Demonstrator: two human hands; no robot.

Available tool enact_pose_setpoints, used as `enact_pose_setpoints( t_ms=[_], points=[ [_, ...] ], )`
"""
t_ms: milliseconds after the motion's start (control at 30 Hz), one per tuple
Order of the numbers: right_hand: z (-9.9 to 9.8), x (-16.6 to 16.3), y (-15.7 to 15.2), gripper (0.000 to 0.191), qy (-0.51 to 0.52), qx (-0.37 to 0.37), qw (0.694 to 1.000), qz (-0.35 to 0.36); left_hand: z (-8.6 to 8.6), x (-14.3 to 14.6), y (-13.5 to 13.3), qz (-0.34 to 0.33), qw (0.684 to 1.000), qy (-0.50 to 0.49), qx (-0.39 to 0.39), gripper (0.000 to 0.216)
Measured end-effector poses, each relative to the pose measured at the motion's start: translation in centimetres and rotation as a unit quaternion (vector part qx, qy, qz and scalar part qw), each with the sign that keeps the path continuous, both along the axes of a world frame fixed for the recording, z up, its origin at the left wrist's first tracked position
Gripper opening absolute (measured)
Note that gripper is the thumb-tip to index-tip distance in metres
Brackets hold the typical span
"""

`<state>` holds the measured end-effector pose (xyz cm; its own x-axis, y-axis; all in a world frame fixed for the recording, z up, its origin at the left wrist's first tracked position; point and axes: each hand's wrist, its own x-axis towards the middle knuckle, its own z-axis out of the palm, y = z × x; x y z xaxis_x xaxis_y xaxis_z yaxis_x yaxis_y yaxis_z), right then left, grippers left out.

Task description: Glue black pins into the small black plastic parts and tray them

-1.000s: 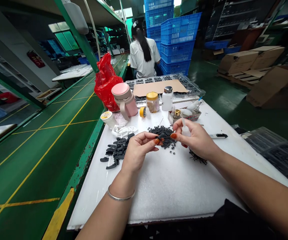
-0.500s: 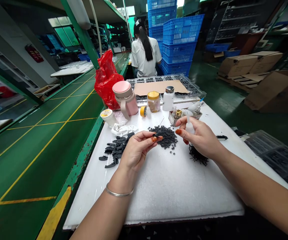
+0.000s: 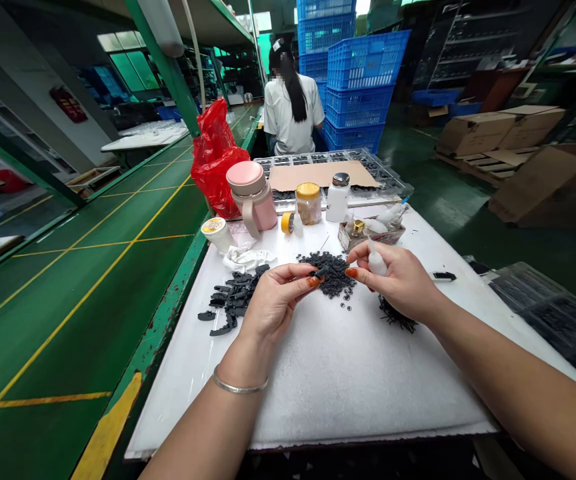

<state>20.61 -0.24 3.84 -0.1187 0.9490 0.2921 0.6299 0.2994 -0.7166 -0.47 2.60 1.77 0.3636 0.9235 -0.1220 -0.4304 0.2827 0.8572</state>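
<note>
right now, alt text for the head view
A left hand pinches a small black part while a right hand holds a white squeeze bottle, above a heap of tiny black pieces on a white workbench.

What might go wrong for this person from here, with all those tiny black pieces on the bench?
The white dropper bottle in the right hand is held just beside the heap of small black rings, so a stray drip might land on them. Loose rings lie on the white foam sheet, where a wrist might brush them away. The tiny black piece pinched by the left hand might slip into the heap.
</note>
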Motion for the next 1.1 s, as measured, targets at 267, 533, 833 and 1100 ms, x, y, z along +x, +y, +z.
enact_pose_setpoints(
  t_ms=[267, 533, 833, 1100],
  points=[
    [0.8, 0.9, -0.5, 0.039, 0.034, -0.028, 0.998, 0.041, -0.1, 0.0, 0.0, 0.011, 0.995, 0.073, 0.060, 0.023],
    [1.3, 1.2, -0.6, 0.033, 0.231, 0.002, 0.973, -0.001, -0.4, 0.0, 0.1, 0.001, 0.989, 0.108, 0.096, 0.019],
    [0.6, 0.7, -1.0, 0.015, 0.233, 0.105, 0.967, 0.000, -0.2, 0.1, -0.2, -0.001, 0.980, 0.134, 0.150, 0.011],
    [0.8, 0.1, -1.5, 0.013, 0.176, 0.138, 0.974, -0.020, 0.0, 0.2, -0.4, 0.002, 0.974, 0.146, 0.174, 0.007]
  ],
)
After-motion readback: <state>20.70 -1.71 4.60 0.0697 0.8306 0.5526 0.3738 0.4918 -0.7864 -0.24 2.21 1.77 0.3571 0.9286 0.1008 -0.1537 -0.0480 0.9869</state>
